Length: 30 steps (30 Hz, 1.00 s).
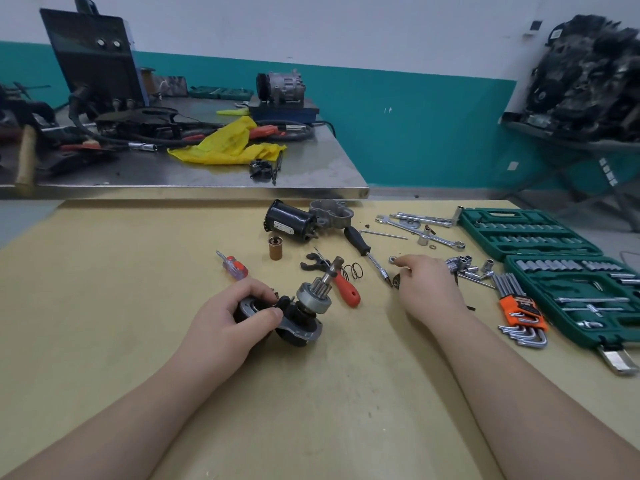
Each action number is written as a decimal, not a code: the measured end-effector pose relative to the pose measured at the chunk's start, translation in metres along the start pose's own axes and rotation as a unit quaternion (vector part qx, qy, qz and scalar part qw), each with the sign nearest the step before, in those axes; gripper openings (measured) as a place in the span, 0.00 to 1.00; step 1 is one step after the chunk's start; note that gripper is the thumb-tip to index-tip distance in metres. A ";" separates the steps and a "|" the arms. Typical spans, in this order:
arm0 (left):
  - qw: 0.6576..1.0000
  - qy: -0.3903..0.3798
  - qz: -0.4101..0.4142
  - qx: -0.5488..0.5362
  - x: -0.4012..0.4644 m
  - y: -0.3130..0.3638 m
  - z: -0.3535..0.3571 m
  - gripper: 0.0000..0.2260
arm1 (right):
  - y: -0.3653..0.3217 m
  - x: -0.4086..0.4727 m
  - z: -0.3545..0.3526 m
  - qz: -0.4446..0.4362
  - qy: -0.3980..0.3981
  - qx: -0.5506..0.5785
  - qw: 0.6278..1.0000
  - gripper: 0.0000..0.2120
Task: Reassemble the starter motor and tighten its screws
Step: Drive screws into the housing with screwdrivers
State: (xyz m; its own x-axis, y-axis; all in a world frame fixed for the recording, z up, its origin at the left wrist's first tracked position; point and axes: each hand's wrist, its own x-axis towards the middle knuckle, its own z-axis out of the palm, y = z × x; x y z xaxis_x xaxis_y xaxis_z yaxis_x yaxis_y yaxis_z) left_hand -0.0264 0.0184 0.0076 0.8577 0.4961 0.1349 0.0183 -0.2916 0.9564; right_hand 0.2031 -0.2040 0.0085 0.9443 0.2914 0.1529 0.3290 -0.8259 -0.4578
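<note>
Grey starter housing (287,320) sits curled inside left grip (232,317); right grip (429,285) pinches a small washer (392,260)

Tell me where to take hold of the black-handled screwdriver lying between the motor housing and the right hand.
Grip the black-handled screwdriver by its thick black handle, the far end near the grey housing. Come from above, fingers across the handle's width. It lies flat on the table, and the thin shaft runs toward the right hand, so the tip end is crowded.
</note>
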 end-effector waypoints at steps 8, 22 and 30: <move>1.000 -0.007 -0.005 0.008 0.002 -0.002 -0.004 0.12 | -0.004 -0.010 -0.001 -0.058 -0.049 -0.047 0.996 0.19; 1.000 -0.003 0.009 0.009 0.001 -0.004 -0.004 0.21 | -0.005 -0.008 -0.009 -0.091 0.116 0.114 0.983 0.15; 0.999 0.008 0.014 0.040 -0.003 -0.004 -0.004 0.18 | -0.011 -0.020 -0.026 -0.164 0.334 0.263 0.890 0.15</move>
State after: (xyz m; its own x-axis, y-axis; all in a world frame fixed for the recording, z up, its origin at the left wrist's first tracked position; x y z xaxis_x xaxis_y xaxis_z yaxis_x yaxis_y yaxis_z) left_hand -0.0312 0.0209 0.0039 0.8504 0.4991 0.1663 0.0356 -0.3700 0.9284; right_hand 0.1808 -0.2133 0.0335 0.6484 -0.0218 0.7610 0.7055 -0.3583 -0.6114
